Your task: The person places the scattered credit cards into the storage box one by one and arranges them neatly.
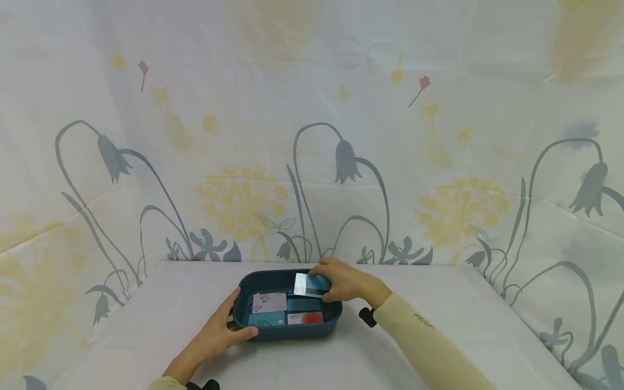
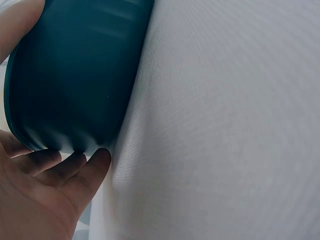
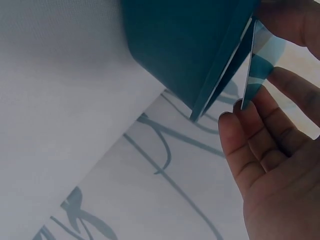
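A dark teal plastic tub (image 1: 273, 334) stands on the table with several cards lying flat inside it. My left hand (image 1: 216, 335) grips its left end, thumb over the front rim; the left wrist view shows the fingertips against the tub's wall (image 2: 75, 75). Over the tub's right half, my right hand (image 1: 343, 280) pinches a shiny blue and silver card (image 1: 306, 285) between thumb and fingers. In the right wrist view that card (image 3: 257, 67) appears nearly edge-on, just above the rim. Below it lie a white floral card (image 1: 270, 302), a teal card (image 1: 266, 318) and a white card with a red circle (image 1: 304, 318).
The table (image 1: 419, 336) has a white cover. Behind it hangs a pale cloth (image 1: 312, 216) printed with grey bellflowers and yellow blooms. Black wrist devices (image 1: 368, 317) show beside both forearms.
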Demonstrator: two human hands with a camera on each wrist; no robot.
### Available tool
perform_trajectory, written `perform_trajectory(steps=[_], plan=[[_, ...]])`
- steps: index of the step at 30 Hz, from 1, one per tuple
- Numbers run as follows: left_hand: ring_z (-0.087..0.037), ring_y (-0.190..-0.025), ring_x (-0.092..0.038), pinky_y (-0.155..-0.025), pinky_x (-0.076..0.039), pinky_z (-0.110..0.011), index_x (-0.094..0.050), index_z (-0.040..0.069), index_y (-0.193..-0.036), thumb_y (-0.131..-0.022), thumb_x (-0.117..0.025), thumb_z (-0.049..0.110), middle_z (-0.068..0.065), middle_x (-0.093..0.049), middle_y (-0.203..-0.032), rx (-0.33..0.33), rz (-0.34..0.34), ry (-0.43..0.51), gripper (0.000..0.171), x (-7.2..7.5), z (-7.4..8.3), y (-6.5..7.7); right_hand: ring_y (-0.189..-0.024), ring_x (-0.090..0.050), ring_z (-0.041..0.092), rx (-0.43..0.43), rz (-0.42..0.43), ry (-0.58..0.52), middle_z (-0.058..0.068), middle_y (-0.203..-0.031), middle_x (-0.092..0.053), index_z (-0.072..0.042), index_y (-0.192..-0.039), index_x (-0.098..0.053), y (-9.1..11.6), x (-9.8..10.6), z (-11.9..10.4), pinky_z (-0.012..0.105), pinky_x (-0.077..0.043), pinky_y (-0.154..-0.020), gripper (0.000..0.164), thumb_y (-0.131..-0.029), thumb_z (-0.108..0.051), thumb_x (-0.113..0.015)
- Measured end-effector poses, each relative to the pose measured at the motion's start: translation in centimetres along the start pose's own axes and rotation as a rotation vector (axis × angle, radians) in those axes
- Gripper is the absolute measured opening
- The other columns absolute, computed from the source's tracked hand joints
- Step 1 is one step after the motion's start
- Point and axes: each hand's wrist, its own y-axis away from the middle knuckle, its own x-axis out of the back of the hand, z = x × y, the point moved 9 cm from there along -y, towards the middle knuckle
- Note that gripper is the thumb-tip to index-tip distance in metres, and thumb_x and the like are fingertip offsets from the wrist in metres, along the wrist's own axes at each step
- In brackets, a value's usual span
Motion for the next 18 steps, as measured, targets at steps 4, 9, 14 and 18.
perform_trajectory(steps=[4, 9, 14, 18], plan=[[-0.042, -0.138, -0.028, -0.108, -0.026, -0.059, -0.012, 0.007, -0.153, -0.077, -0.078, 0.041, -0.021, -0.017, -0.156, 0.001, 0.001, 0.003, 0.106, 0.0, -0.1, 0.0, -0.099, -0.047, 0.013, 0.000, -0.009, 0.001, -0.003, -0.113, -0.051, -0.017, -0.130, -0.058, -0.3, -0.3, 0.0, 0.032, -0.049, -0.086, 0.054, -0.079, -0.020, -0.075], [-0.042, -0.137, -0.029, -0.108, -0.029, -0.057, -0.012, 0.007, -0.153, -0.078, -0.078, 0.041, -0.022, -0.017, -0.156, 0.004, -0.003, -0.007, 0.106, 0.0, -0.1, 0.0, -0.100, -0.047, 0.013, -0.004, -0.021, 0.001, 0.000, -0.115, -0.053, -0.016, -0.130, -0.058, -0.6, -0.7, 0.0, 0.032, -0.049, -0.087, 0.054, -0.079, -0.020, -0.075], [-0.043, -0.136, -0.030, -0.106, -0.033, -0.055, -0.012, 0.006, -0.153, -0.078, -0.078, 0.041, -0.022, -0.017, -0.156, -0.002, -0.003, -0.017, 0.106, 0.1, 0.0, 0.0, -0.101, -0.048, 0.013, 0.006, -0.025, 0.039, 0.002, -0.117, -0.054, -0.016, -0.130, -0.059, -1.1, -1.2, 0.1, 0.032, -0.049, -0.089, 0.055, -0.079, -0.022, -0.077], [-0.043, -0.136, -0.031, -0.106, -0.033, -0.055, -0.012, 0.006, -0.153, -0.077, -0.078, 0.042, -0.023, -0.018, -0.155, -0.004, -0.001, -0.018, 0.107, 0.1, 0.0, 0.0, -0.100, -0.048, 0.012, 0.023, -0.034, 0.051, 0.001, -0.117, -0.055, -0.016, -0.129, -0.060, -1.5, -1.6, -0.1, 0.031, -0.048, -0.089, 0.054, -0.078, -0.020, -0.078]])
